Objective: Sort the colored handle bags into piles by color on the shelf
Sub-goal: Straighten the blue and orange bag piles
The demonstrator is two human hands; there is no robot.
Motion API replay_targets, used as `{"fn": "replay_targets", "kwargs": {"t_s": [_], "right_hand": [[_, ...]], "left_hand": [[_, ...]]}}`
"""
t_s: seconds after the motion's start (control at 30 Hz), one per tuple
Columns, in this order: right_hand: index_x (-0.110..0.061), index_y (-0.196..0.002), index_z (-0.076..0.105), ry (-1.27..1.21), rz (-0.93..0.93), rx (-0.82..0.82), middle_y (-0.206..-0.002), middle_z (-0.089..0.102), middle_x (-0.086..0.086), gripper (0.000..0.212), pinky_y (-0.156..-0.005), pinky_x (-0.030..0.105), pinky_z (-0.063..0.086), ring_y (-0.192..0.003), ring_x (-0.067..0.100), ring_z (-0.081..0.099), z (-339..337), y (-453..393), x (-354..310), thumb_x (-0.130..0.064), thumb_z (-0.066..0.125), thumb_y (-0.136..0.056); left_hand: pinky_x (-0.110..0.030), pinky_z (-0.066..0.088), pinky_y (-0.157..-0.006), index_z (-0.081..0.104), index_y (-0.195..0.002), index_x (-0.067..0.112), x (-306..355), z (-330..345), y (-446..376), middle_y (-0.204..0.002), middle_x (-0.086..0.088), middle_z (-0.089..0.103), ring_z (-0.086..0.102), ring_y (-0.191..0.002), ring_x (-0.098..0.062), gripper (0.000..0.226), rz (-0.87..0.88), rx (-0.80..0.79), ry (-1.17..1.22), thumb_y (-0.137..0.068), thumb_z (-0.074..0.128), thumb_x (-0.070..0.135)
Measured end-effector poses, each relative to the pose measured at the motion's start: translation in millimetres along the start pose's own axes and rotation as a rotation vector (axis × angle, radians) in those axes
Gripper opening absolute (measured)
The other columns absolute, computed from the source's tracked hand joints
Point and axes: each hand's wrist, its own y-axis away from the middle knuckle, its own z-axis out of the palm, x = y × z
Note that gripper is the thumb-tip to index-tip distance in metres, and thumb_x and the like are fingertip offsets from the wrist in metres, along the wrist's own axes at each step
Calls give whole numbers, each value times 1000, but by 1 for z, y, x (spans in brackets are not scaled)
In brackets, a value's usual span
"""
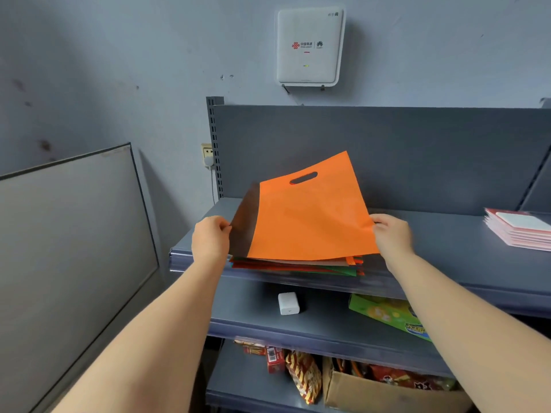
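Note:
An orange handle bag [310,217] with an oval cut-out handle is tilted up off a mixed stack of bags [298,265] on the grey shelf [441,234]. A dark brown bag [245,219] is lifted behind its left edge. My left hand [210,238] pinches the left edge of the raised bags. My right hand [390,234] pinches the orange bag's right edge. The stack below shows red, green and orange layers at its front edge.
A pile of pink and white flat packs [520,229] lies at the shelf's right end. The lower shelf holds a white charger [288,303] and a green box [387,315]. Snack packets and a cardboard box [372,391] sit on the bottom shelf. A grey panel [68,248] leans at the left.

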Motion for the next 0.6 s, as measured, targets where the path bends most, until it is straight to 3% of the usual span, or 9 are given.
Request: {"fn": "replay_targets", "kwargs": {"t_s": [0.17,0.33,0.6], "right_hand": [[-15,-109,70,-133,18,-3,-103,61,-4,36,-78,29,39,-95,13,50,-11,17,-2,0,44,-91],[-16,-114,68,-291,38,-73,-107,61,-2,31,-76,27,38,-98,15,52,-21,38,-23,-4,49,-94],[-12,-118,66,-476,17,-294,-103,62,3,34,-91,34,44,-99,23,54,-9,99,-73,2,47,-94]], "left_hand": [[-27,35,-67,66,-95,2,2,-25,26,-91,-13,65,50,-77,-24,16,-21,188,108,-94,52,10],[-15,32,-68,68,-97,-1,8,-69,49,-97,-15,69,58,-86,-24,16,-79,335,273,-92,55,6],[-23,39,-78,68,-99,2,-9,-175,104,-100,-13,68,60,-96,-26,15,-149,563,318,-92,56,9]]}}
